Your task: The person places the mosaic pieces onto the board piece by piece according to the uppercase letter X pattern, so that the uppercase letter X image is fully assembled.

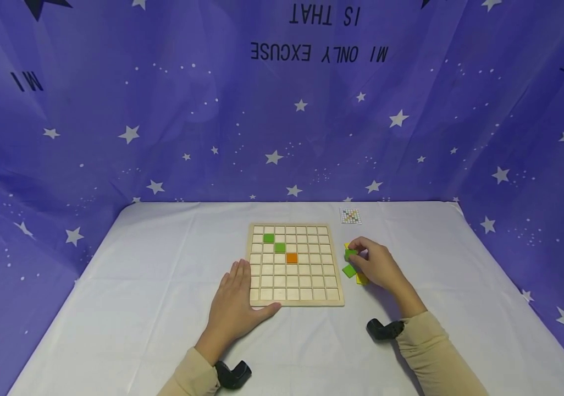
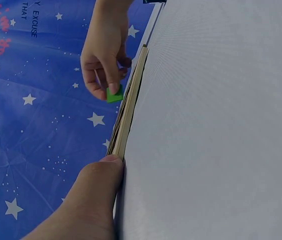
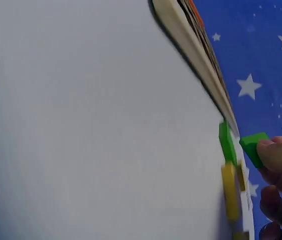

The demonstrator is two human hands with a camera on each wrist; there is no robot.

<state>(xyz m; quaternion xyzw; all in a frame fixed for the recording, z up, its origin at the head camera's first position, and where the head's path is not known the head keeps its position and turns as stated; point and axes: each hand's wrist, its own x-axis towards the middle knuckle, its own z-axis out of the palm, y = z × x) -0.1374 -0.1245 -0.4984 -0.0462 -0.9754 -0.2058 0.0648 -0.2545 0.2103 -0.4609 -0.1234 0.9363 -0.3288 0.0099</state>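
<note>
A square wooden grid board (image 1: 307, 269) lies on the table, with two green tiles (image 1: 280, 247) and an orange tile (image 1: 292, 258) set in its cells along a diagonal. My left hand (image 1: 235, 305) rests at the board's lower left corner, its fingers straight along the left side and its thumb at the front edge. Right of the board, my right hand (image 1: 378, 267) pinches a green tile (image 3: 253, 148) between thumb and fingers, raised above the table. Below that hand lie another green tile (image 1: 349, 270) and a few yellow tiles (image 1: 361, 279), partly covered by the fingers.
A small printed card (image 1: 350, 216) with a coloured grid pattern lies beyond the board's far right corner. The table (image 1: 153, 264) has a white cloth, and a blue star-patterned curtain (image 1: 242, 126) stands behind it. Both wrists wear black devices (image 1: 383, 330).
</note>
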